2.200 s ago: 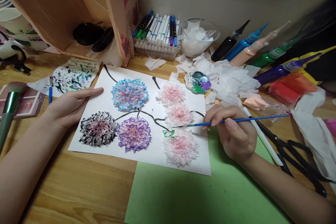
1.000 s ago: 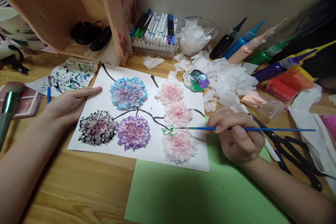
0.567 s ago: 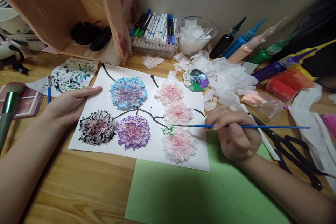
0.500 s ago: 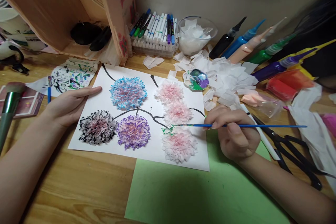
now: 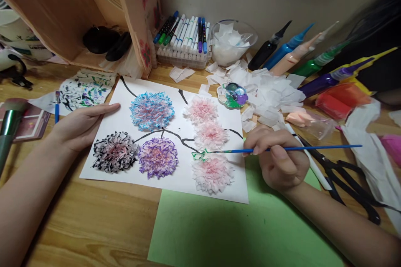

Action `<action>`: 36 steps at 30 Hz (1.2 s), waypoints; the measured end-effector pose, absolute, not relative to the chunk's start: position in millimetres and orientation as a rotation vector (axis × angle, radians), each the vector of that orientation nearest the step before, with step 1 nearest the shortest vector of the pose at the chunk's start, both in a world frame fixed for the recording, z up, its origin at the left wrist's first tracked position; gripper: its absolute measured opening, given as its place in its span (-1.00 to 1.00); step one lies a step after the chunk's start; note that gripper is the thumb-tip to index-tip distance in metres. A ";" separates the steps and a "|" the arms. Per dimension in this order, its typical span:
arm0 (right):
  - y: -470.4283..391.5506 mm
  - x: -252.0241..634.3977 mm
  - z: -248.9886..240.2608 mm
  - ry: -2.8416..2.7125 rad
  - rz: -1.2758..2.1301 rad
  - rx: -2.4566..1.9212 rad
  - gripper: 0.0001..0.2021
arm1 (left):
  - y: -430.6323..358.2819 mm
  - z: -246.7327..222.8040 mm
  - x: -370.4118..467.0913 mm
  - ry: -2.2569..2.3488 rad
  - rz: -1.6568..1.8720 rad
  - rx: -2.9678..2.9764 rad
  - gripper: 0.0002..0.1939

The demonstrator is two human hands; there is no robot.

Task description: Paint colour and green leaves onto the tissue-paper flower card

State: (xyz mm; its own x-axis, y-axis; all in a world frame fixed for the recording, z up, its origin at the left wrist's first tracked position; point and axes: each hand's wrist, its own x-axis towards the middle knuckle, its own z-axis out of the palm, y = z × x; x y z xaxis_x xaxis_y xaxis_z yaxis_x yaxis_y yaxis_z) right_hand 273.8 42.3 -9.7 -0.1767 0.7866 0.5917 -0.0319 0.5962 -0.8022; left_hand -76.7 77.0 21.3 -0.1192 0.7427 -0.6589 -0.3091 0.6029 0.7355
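My left hand (image 5: 82, 127) grips the left edge of a white paper sheet (image 5: 184, 175), thumb on top, other fingers hidden beneath. Ruffled flowers stand on the sheet: a blue-tipped one (image 5: 152, 111), a black-tipped one (image 5: 115, 152), a purple-tipped one (image 5: 158, 157) and several pink ones (image 5: 213, 173) down the right side. Black branch lines (image 5: 184, 141) run between them. Pinched in my right hand (image 5: 277, 158) is a thin blue paintbrush (image 5: 291, 148), held nearly level. Its tip touches a green painted patch (image 5: 199, 155) at the top edge of the lowest pink flower.
A paint palette (image 5: 232, 94) lies behind the sheet beside white paper scraps (image 5: 272, 87). Paint bottles (image 5: 290, 56), markers (image 5: 184, 33) and a clear bowl (image 5: 233, 41) stand along the wall. Black scissors (image 5: 341, 171) lie right of my right hand. Green paper (image 5: 238, 229) lies under the sheet.
The brush's back end has dipped slightly, and its tip stays at the green patch. The whole view has shifted a little; both hands keep their hold.
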 end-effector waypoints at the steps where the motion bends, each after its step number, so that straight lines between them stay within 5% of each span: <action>1: 42.2 274.0 -9.7 -1.589 0.841 -0.651 -0.78 | 77.0 21.2 -76.7 1.426 0.937 0.394 -0.61; 10: 43.7 268.3 -2.8 -1.365 0.862 -0.744 -0.82 | 77.3 21.9 -75.6 1.414 0.951 0.386 -0.60; 19: 82.7 290.9 -8.7 -1.239 0.440 -1.011 -0.80 | 75.9 27.4 -74.1 1.391 0.906 0.358 -0.65; 36: 85.4 292.5 -11.8 -1.308 0.521 -1.184 -0.74 | 73.7 26.3 -78.3 1.354 0.891 0.460 -0.69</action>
